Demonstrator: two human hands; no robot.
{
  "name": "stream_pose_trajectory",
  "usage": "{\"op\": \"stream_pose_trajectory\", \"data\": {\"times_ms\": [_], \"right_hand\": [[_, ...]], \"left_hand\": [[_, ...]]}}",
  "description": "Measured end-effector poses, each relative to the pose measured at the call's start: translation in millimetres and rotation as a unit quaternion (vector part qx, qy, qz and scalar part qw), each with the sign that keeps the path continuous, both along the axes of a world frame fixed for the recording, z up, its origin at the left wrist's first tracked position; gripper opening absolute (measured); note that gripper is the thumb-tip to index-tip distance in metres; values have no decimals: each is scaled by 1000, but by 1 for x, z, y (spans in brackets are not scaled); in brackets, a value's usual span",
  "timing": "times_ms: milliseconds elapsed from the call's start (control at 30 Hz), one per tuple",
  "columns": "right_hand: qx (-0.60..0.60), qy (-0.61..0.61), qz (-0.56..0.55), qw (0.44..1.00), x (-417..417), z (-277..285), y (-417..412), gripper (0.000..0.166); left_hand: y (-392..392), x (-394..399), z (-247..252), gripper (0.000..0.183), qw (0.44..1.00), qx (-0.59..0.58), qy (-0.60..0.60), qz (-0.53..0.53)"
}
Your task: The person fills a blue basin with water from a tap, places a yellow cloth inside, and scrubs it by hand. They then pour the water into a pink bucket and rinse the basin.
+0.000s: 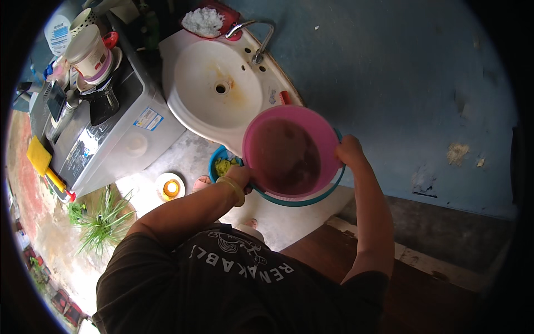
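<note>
A pink plastic basin point(292, 109) with dark, murky liquid in it is held up between my two hands beside the white ceramic sink point(187, 83). My left hand point(240, 177), with a pale bangle on the wrist, grips its left rim. My right hand point(349, 151) has hold of the opposite rim. Directly beneath the pink basin shows the rim of a teal basin point(304, 203); whether my fingers also grip that one, I cannot tell. A blue basin point(212, 163) with yellow-green pieces in it is partly hidden behind my left hand.
A chrome faucet point(267, 39), a red brush point(285, 97) and a red tray of whitish material point(204, 21) are on the sink. A washing machine point(142, 154) stands left, loaded with containers. On the floor are a round dish point(170, 187) and a potted plant point(104, 223). A blue wall point(400, 104) rises at right.
</note>
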State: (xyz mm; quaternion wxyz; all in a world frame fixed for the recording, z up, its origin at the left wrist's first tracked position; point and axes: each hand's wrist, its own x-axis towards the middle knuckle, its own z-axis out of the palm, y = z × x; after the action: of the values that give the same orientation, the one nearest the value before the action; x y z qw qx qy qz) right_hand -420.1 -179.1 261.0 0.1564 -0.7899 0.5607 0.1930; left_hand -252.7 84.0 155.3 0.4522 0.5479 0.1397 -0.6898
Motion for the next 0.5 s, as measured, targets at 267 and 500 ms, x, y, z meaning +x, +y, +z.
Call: {"op": "stream_pose_trajectory", "data": {"times_ms": [267,500], "right_hand": [[16,65,-14,998,38,11,-11,22],[8,78,39,996,81,14,-19,28]], "left_hand": [[-14,13,-23,8,1000,-8,29,6],[-17,31,-35,11,996,-10,82,47]]}}
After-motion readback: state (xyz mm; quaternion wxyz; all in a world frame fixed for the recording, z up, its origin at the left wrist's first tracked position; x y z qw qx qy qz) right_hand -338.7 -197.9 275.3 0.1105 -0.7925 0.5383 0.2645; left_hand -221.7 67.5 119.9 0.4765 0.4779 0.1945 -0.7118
